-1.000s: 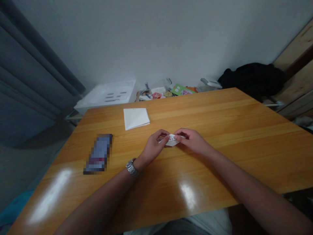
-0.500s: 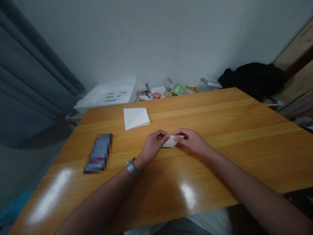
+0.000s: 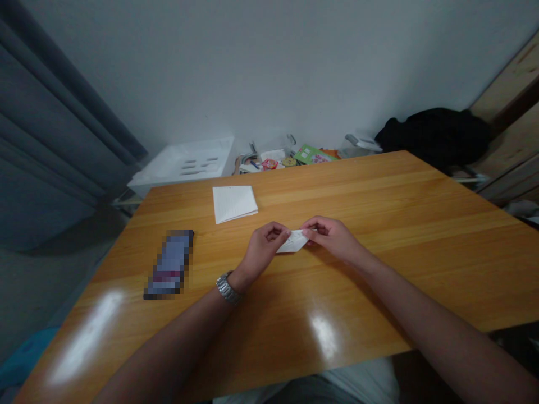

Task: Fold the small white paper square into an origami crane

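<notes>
A small folded piece of white paper (image 3: 293, 242) is held just over the wooden table (image 3: 379, 224). My left hand (image 3: 266, 247) pinches its left end between thumb and fingers. At the paper's right end, my right hand (image 3: 330, 237) grips it, thumb on top and fingers curled behind. The fingertips cover both ends of the paper, so its full folded shape is hidden. A metal watch (image 3: 228, 288) is on my left wrist.
A stack of lined white paper (image 3: 234, 203) lies beyond my left hand. The phone (image 3: 170, 264), its screen blurred out, rests at the left. Behind the table stand a white tray (image 3: 185, 160), a green packet (image 3: 314, 154) and a dark cloth heap (image 3: 438, 134).
My right hand has shifted slightly up along the paper's right end, and more of the paper's middle shows between the hands. My left hand has barely moved.
</notes>
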`<action>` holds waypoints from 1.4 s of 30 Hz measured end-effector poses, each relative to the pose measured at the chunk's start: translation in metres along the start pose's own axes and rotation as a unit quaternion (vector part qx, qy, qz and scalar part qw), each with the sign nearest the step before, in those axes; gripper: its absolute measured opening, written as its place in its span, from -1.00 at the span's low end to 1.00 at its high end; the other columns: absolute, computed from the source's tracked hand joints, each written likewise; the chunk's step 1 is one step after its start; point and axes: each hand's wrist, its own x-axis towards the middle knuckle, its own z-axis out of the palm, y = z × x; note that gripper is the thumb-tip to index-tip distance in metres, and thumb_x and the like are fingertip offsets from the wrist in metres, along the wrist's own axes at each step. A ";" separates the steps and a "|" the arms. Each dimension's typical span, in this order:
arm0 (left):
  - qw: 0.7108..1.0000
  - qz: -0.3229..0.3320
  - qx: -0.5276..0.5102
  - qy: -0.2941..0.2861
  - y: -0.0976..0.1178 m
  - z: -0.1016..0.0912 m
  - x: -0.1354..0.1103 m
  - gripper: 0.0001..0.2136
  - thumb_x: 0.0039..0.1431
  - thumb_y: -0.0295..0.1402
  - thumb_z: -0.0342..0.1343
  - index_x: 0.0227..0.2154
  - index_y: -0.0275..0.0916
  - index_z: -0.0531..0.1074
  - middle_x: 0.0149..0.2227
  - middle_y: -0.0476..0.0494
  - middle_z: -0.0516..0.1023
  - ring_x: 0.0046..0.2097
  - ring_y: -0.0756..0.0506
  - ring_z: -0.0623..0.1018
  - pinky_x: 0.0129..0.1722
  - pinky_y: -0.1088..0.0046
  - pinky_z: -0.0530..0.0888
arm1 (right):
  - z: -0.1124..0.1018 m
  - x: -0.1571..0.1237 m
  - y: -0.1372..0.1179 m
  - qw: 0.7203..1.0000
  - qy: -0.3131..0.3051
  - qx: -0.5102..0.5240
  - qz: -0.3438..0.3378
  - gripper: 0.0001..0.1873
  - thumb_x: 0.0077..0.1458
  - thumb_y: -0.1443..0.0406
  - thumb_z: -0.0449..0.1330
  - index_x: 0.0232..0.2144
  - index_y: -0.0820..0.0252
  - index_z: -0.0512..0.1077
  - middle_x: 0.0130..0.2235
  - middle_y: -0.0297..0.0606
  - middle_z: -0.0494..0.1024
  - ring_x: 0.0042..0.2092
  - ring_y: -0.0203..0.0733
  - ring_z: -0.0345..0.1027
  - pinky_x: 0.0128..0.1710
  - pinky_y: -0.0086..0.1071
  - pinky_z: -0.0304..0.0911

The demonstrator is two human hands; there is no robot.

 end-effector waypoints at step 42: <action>1.000 0.007 -0.021 0.014 0.003 0.000 0.000 -0.76 0.19 -0.17 0.21 -0.32 -0.26 0.40 -0.34 -0.03 0.47 -0.37 0.01 0.48 -0.41 0.55 0.40 | -0.001 -0.001 -0.008 0.998 0.033 0.045 0.018 -0.65 0.02 0.13 0.36 -0.17 0.15 0.45 -0.25 -0.23 0.59 -0.28 -0.17 0.50 -0.23 -0.27 0.40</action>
